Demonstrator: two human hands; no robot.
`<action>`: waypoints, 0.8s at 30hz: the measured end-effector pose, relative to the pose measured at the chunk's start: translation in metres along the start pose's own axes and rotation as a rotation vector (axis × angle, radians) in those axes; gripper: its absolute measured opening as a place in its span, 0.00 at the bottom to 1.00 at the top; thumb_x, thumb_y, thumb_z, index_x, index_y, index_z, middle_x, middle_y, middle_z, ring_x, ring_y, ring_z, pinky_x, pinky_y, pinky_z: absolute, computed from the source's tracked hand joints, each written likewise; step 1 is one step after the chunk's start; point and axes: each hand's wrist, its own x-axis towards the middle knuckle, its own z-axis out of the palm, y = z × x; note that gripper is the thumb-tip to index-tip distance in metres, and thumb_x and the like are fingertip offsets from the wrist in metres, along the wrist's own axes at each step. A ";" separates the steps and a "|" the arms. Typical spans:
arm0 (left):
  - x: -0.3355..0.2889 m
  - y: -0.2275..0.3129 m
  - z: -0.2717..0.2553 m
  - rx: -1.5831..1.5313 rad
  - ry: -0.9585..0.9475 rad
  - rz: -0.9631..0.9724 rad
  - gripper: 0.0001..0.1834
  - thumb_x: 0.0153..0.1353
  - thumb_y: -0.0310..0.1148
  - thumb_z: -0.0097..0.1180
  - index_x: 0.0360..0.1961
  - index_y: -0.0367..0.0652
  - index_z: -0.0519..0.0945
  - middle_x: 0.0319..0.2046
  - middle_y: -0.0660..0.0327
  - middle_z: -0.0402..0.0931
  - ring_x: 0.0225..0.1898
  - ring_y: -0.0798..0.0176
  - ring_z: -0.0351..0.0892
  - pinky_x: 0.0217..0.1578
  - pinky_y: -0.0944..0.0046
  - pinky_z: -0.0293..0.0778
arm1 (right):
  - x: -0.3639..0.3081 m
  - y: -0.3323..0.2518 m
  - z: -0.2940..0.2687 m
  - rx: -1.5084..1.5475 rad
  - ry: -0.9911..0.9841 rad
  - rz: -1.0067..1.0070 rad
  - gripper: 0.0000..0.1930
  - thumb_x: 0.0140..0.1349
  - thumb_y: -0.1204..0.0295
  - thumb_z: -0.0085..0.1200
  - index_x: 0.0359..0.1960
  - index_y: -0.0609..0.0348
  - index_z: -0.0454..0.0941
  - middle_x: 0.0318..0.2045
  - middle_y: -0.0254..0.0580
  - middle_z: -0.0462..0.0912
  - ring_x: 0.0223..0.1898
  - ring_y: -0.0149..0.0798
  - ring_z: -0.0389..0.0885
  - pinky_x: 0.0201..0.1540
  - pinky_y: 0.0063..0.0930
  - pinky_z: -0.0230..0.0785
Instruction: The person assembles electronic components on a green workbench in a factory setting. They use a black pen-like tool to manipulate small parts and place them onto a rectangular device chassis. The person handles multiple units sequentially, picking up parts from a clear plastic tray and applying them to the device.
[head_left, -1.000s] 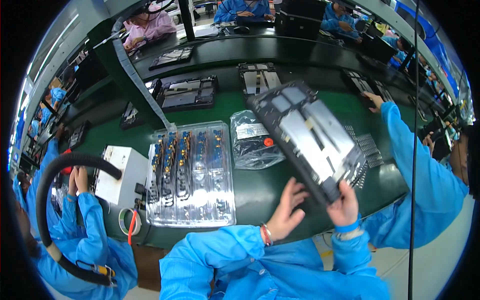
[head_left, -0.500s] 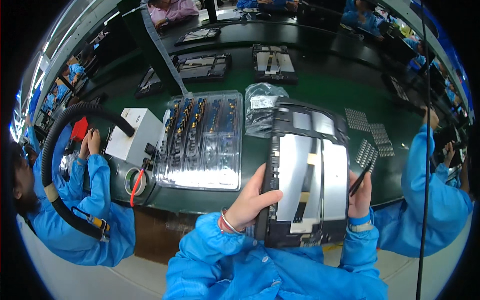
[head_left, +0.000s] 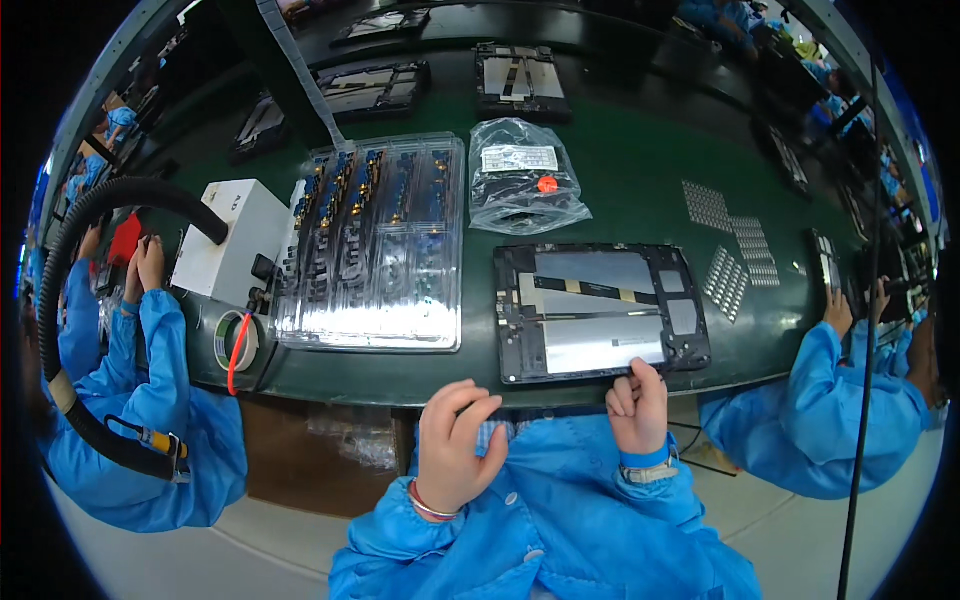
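An opened tablet [head_left: 595, 340] lies sideways on the green bench in front of me, its silver plates, dark flex cable and black frame facing up. My right hand [head_left: 638, 405] is at its near edge, fingers curled and thumb close to the rim; whatever it may hold is hidden. Left of the tablet's near corner, my left hand [head_left: 458, 440] hovers off the bench edge, fingers apart and holding nothing.
A clear tray [head_left: 380, 335] of small circuit boards stands left, beside a white box [head_left: 235, 245] with a black hose. A plastic bag [head_left: 530, 190] lies beyond the tablet; sheets of small round pieces [head_left: 725, 283] lie right. More opened tablets [head_left: 520, 85] sit farther back. Co-workers flank me.
The tablet has gone from upright in my hands to lying turned on the bench. My left hand has let go and drawn back. The black slim tool seen in my right hand no longer shows.
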 end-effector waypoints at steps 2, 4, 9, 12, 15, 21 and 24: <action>-0.008 -0.004 0.004 0.032 0.022 -0.055 0.16 0.43 0.21 0.55 0.37 0.37 0.71 0.38 0.51 0.68 0.41 0.48 0.69 0.42 0.55 0.66 | 0.001 0.003 -0.004 0.045 -0.010 0.071 0.05 0.61 0.74 0.43 0.26 0.54 0.67 0.14 0.27 0.63 0.10 0.21 0.53 0.14 0.18 0.46; -0.011 -0.007 0.004 0.058 0.030 -0.111 0.14 0.43 0.21 0.55 0.34 0.37 0.72 0.34 0.52 0.69 0.37 0.49 0.70 0.38 0.57 0.67 | 0.002 0.001 -0.014 0.059 -0.093 0.184 0.05 0.61 0.73 0.42 0.29 0.56 0.69 0.17 0.29 0.70 0.10 0.21 0.53 0.14 0.16 0.47; -0.007 -0.016 -0.002 0.076 0.017 -0.176 0.13 0.43 0.23 0.57 0.34 0.38 0.74 0.33 0.55 0.70 0.34 0.52 0.71 0.35 0.58 0.66 | -0.001 -0.050 -0.038 -0.243 -0.260 0.528 0.14 0.61 0.71 0.40 0.44 0.66 0.72 0.39 0.48 0.79 0.12 0.19 0.53 0.14 0.12 0.49; 0.002 -0.016 0.000 0.074 -0.076 -0.136 0.21 0.45 0.26 0.58 0.43 0.36 0.71 0.41 0.51 0.69 0.41 0.49 0.70 0.41 0.57 0.66 | -0.004 -0.072 -0.048 -0.560 -0.259 0.161 0.14 0.61 0.71 0.41 0.43 0.67 0.73 0.36 0.46 0.80 0.12 0.16 0.53 0.14 0.11 0.47; 0.016 -0.009 0.017 0.018 -0.111 -0.150 0.32 0.48 0.28 0.58 0.54 0.30 0.61 0.50 0.43 0.63 0.50 0.43 0.65 0.49 0.55 0.64 | 0.010 -0.080 -0.027 -1.077 -0.056 -0.482 0.13 0.59 0.74 0.44 0.43 0.68 0.72 0.37 0.44 0.79 0.31 0.26 0.74 0.34 0.18 0.66; 0.031 -0.017 0.044 -0.096 -0.151 -0.246 0.48 0.46 0.30 0.62 0.61 0.28 0.44 0.57 0.39 0.53 0.58 0.41 0.57 0.56 0.56 0.57 | 0.052 -0.083 -0.036 -1.565 0.138 -0.545 0.16 0.54 0.71 0.51 0.43 0.67 0.74 0.38 0.55 0.77 0.40 0.50 0.77 0.43 0.32 0.67; 0.035 -0.024 0.046 -0.030 -0.147 -0.183 0.51 0.42 0.31 0.65 0.61 0.30 0.45 0.57 0.40 0.54 0.58 0.42 0.57 0.55 0.56 0.58 | 0.052 -0.087 -0.037 -1.594 0.105 -0.527 0.16 0.53 0.71 0.52 0.43 0.66 0.74 0.36 0.54 0.78 0.38 0.48 0.78 0.41 0.30 0.68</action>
